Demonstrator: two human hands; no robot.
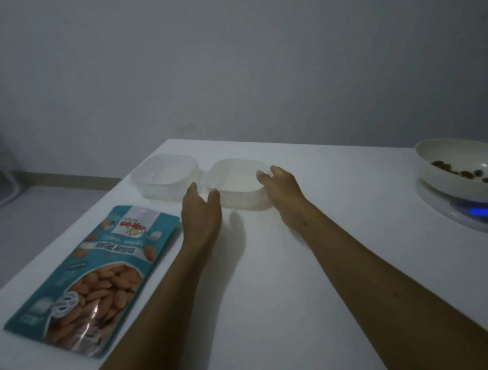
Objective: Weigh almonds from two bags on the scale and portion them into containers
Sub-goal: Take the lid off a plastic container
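Observation:
Two white plastic containers stand side by side at the table's far middle: a clear one [164, 176] on the left and a ribbed one [238, 183] on the right. My left hand [200, 212] is open just short of the ribbed container's near-left corner. My right hand [279, 187] is open at that container's right side, fingertips at its rim. Whether either hand touches it I cannot tell. A teal almond bag [93, 277] lies flat at the left. At the far right a white bowl [445, 160] holding several almonds [460, 172] sits on a scale [470, 214] whose display glows blue.
The white table [284, 281] ends at the left edge beside the bag, with grey floor beyond. A bare grey wall stands behind the table. Only one almond bag is in view.

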